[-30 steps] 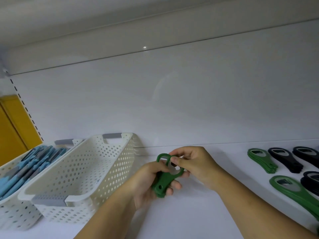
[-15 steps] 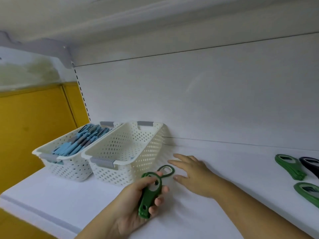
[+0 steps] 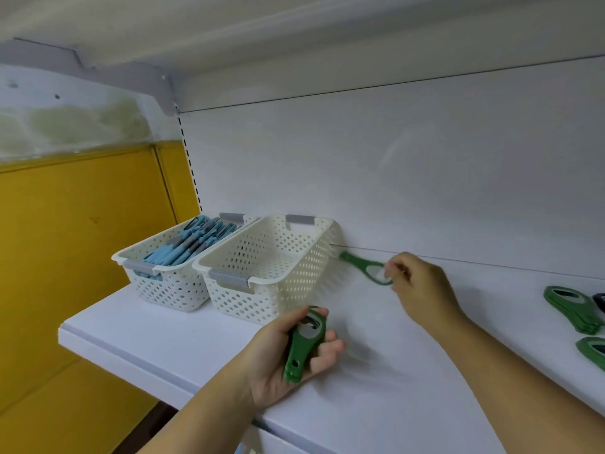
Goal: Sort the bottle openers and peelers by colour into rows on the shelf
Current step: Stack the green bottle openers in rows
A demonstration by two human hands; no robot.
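Note:
My left hand (image 3: 288, 355) grips a small stack of green bottle openers (image 3: 302, 345) just above the white shelf (image 3: 409, 371), in front of the empty basket. My right hand (image 3: 420, 286) pinches the looped end of another green opener (image 3: 363, 267), which lies near the back wall beside the empty basket's right side. A stack of green openers (image 3: 571, 308) lies at the right, a second green stack (image 3: 592, 352) below it, and a dark opener (image 3: 599, 301) shows at the right edge.
Two white perforated baskets stand at the shelf's left end: the right one (image 3: 271, 267) is empty, the left one (image 3: 163, 270) holds several blue and grey tools (image 3: 193, 240). A yellow wall (image 3: 75, 257) lies beyond the shelf's left edge.
The view has swung left. My right hand let go of the stack, moved toward the back wall and took hold of a single green opener. My left hand kept its stack.

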